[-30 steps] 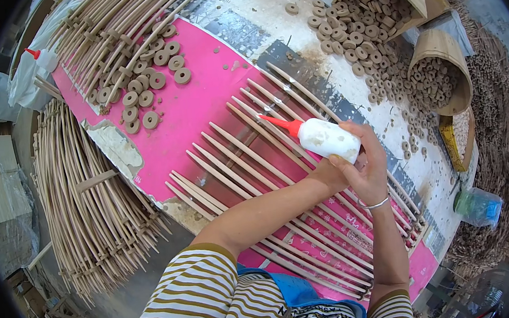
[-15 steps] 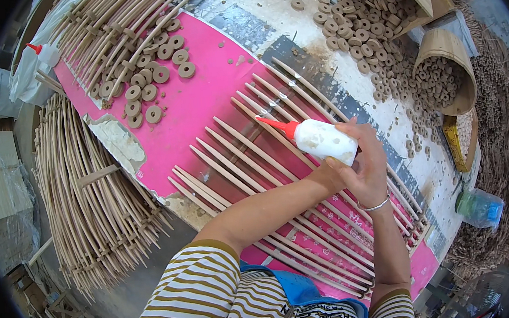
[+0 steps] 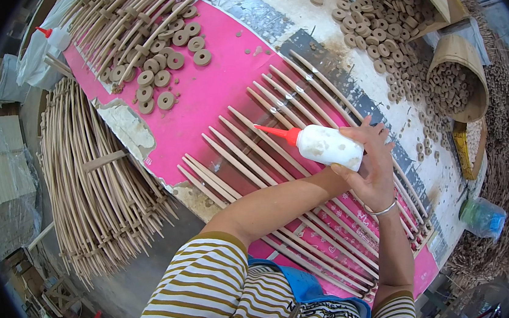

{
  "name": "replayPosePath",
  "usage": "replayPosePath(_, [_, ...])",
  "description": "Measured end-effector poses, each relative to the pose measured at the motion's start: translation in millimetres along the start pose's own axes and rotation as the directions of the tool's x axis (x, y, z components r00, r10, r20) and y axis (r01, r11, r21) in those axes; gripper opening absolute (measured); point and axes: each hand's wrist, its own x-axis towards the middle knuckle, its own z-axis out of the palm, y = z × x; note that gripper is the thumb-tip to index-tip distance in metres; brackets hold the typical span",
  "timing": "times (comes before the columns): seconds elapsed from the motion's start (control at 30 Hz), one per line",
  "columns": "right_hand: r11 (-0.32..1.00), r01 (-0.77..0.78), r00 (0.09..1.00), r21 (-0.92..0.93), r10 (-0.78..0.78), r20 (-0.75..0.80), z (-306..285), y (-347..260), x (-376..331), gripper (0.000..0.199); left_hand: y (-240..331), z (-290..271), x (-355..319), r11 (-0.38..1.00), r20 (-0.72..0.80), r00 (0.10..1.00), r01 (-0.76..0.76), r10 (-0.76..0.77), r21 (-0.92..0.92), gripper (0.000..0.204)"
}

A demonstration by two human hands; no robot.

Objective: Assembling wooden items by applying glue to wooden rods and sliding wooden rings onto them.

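I see the right hand's fingers point(image 3: 374, 175) clamped round a white bottle point(image 3: 330, 147), its long axis running up-left to a red nozzle point(image 3: 279, 132) over tapered sticks point(image 3: 207, 174). The left forearm point(image 3: 283, 204) crosses nearby, but its hidden fingers I cannot judge.

Your right hand point(image 3: 375, 175) and the white bottle point(image 3: 330, 146) are hiding most of your left hand point(image 3: 338, 179), while at eleven o'clock rods point(image 3: 131, 23) are running off the top edge.
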Motion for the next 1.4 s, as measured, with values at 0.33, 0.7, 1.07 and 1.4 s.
replayPosePath(0.33, [0.999,-0.041,0.999,0.026,0.041,0.009,1.8,3.4,-3.2,0.055,18.3,6.5,-3.7,0.923,-0.118,0.923,0.343,-0.366,-0.174,0.049])
replayPosePath(0.7, [0.998,0.033,0.997,0.059,-0.037,0.072,14.3,-3.0,6.4,0.056,44.6,2.7,-6.8,0.678,-0.142,0.688,0.619,-0.712,-0.396,0.054])
replayPosePath(1.07, [0.987,-0.015,0.999,0.158,0.007,0.053,15.8,-4.8,3.7,0.053,-83.4,50.6,-10.0,0.812,-0.007,1.000,0.020,-0.030,-0.584,0.062])
replayPosePath(1.4, [0.995,0.033,0.993,0.099,-0.044,0.109,26.0,-10.9,10.9,0.052,-132.3,47.3,-22.0,0.894,0.179,0.969,-0.076,0.171,-0.442,0.063])
